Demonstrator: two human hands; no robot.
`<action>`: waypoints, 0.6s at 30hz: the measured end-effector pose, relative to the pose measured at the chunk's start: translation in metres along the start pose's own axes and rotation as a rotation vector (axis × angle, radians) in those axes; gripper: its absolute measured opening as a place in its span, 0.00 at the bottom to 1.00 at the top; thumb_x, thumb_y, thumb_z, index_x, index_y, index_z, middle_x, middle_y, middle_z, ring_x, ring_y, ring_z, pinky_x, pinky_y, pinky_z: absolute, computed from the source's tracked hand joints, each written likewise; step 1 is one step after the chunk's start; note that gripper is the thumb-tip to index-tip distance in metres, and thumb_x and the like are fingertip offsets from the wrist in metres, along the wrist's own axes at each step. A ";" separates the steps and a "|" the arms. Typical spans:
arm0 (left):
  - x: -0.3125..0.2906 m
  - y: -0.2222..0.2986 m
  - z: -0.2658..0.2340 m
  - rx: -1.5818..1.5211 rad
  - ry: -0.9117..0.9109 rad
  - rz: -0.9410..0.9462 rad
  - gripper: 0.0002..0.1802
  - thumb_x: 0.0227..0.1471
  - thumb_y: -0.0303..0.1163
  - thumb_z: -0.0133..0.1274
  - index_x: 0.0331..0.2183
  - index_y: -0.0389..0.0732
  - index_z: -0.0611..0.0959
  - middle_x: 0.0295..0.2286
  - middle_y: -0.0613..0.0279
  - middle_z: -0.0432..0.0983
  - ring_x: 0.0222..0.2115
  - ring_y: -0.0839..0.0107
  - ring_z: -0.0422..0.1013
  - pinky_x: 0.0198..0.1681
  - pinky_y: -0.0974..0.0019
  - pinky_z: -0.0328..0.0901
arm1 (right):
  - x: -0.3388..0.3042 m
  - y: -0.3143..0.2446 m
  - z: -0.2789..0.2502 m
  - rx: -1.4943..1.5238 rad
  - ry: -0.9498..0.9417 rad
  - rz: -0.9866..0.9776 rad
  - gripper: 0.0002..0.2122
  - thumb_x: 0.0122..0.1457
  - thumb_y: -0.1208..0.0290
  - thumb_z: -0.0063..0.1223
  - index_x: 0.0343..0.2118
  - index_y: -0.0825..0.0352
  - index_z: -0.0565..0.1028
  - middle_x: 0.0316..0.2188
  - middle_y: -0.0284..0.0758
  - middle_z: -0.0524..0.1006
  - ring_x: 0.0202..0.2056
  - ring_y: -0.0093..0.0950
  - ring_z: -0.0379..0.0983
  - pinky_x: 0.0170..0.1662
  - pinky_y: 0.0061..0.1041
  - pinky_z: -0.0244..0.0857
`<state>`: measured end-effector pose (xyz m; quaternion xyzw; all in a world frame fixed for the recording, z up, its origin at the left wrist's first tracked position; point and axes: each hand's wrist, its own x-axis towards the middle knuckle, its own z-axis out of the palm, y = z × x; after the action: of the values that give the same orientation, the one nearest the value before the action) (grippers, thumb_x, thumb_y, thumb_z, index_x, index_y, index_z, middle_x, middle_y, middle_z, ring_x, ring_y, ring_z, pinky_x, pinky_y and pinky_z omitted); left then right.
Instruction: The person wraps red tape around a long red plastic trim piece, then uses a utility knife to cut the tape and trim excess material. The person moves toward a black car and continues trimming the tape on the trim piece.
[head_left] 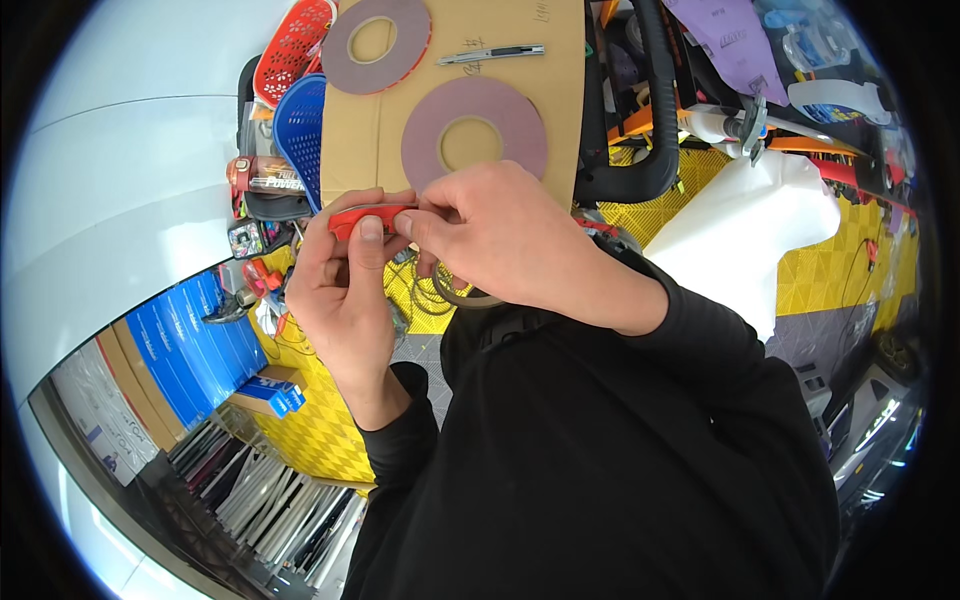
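Over the near edge of the cardboard (560,130), my left hand (345,295) grips a small, long red piece (349,216) with a dark edge, the thumb pressed on its face. The thumb and fingers of my right hand (510,235) pinch the right end of the same piece. A narrow, dark roll of tape (468,299) hangs just below my right hand; whether the fingers hold it is hidden. Beyond the hands, a wide mauve roll of tape (425,125) lies flat on the cardboard. Farther off lie a second mauve roll (345,60) with a red rim and a slim utility knife (500,54).
A red basket (285,60) and a blue basket (298,130) stand left of the cardboard. At its right runs a black cart handle (660,120). A white sheet (735,225) drapes at the right. Blue boxes (190,345) stand on the yellow floor at lower left.
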<state>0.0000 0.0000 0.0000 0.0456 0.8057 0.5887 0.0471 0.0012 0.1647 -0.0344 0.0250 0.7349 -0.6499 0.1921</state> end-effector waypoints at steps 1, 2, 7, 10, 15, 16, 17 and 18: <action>0.001 0.000 0.000 0.007 -0.006 0.003 0.13 0.69 0.25 0.49 0.49 0.26 0.78 0.42 0.46 0.84 0.42 0.67 0.81 0.48 0.64 0.78 | 0.000 -0.001 0.000 -0.008 -0.001 0.002 0.16 0.67 0.63 0.55 0.32 0.73 0.81 0.23 0.38 0.84 0.20 0.25 0.79 0.25 0.27 0.70; 0.002 -0.001 -0.001 0.013 -0.011 0.007 0.13 0.69 0.25 0.49 0.49 0.26 0.79 0.41 0.46 0.84 0.41 0.67 0.81 0.47 0.64 0.78 | 0.000 -0.002 0.000 -0.016 -0.002 0.005 0.16 0.67 0.63 0.55 0.31 0.74 0.81 0.23 0.38 0.83 0.20 0.26 0.79 0.25 0.26 0.70; 0.010 -0.004 0.001 0.036 0.012 0.025 0.11 0.69 0.25 0.49 0.47 0.27 0.79 0.40 0.47 0.84 0.40 0.68 0.82 0.46 0.65 0.78 | -0.003 0.004 0.003 -0.003 0.035 -0.087 0.16 0.68 0.64 0.54 0.30 0.74 0.79 0.22 0.37 0.83 0.19 0.26 0.79 0.24 0.27 0.69; 0.011 -0.002 0.001 0.059 0.007 0.023 0.11 0.69 0.25 0.49 0.46 0.27 0.79 0.40 0.48 0.85 0.40 0.68 0.82 0.46 0.65 0.78 | -0.006 0.009 0.008 0.043 0.055 -0.111 0.15 0.68 0.64 0.54 0.31 0.74 0.79 0.22 0.36 0.83 0.19 0.27 0.79 0.24 0.27 0.69; 0.011 -0.004 0.002 0.046 0.012 0.012 0.11 0.69 0.24 0.49 0.46 0.27 0.79 0.39 0.49 0.85 0.39 0.70 0.82 0.45 0.66 0.78 | -0.003 0.011 0.008 -0.048 0.117 -0.147 0.15 0.65 0.65 0.56 0.27 0.73 0.80 0.21 0.41 0.81 0.21 0.36 0.78 0.26 0.33 0.69; 0.011 -0.005 0.002 0.046 0.013 0.012 0.11 0.69 0.24 0.49 0.46 0.27 0.79 0.39 0.49 0.85 0.39 0.70 0.82 0.45 0.66 0.78 | -0.002 0.010 0.008 -0.080 0.142 -0.160 0.15 0.64 0.65 0.56 0.25 0.73 0.80 0.20 0.45 0.78 0.23 0.43 0.78 0.28 0.39 0.70; 0.011 -0.005 0.003 0.045 0.013 0.013 0.11 0.69 0.24 0.49 0.46 0.27 0.79 0.39 0.49 0.85 0.38 0.70 0.82 0.45 0.66 0.78 | -0.001 0.010 0.008 -0.111 0.166 -0.173 0.16 0.62 0.65 0.56 0.23 0.72 0.81 0.19 0.50 0.76 0.25 0.50 0.77 0.30 0.45 0.70; 0.011 -0.005 0.003 0.052 0.007 0.015 0.11 0.69 0.24 0.49 0.46 0.27 0.79 0.39 0.49 0.85 0.38 0.70 0.82 0.45 0.67 0.78 | 0.000 0.009 0.007 -0.128 0.160 -0.162 0.16 0.62 0.65 0.56 0.23 0.72 0.81 0.19 0.50 0.76 0.25 0.50 0.77 0.29 0.45 0.70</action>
<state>-0.0105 0.0028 -0.0060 0.0510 0.8204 0.5682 0.0387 0.0057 0.1594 -0.0436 0.0049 0.7875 -0.6110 0.0810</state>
